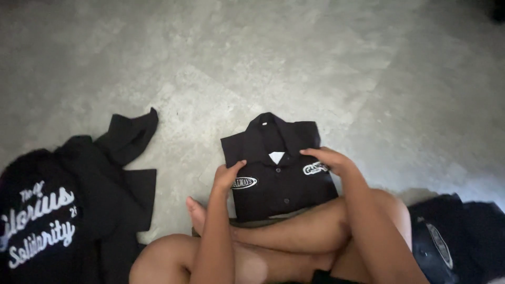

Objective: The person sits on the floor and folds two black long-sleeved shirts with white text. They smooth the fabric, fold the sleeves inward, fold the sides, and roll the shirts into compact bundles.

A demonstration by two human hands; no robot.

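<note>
A folded black button-up shirt (279, 158) with a collar and two white oval chest patches lies on the grey floor in front of my crossed legs. My left hand (227, 176) rests on the shirt's left edge, fingers bent over the fabric beside one patch. My right hand (329, 159) lies flat on the shirt's right side, over the other patch. Both hands press on the shirt; neither lifts it.
A loose pile of black garments with white lettering (58, 210) lies at the left. Another dark garment (447, 236) sits at the lower right beside my knee. My bare legs (294, 231) cross below the shirt. Grey concrete floor (263, 58) stretches beyond.
</note>
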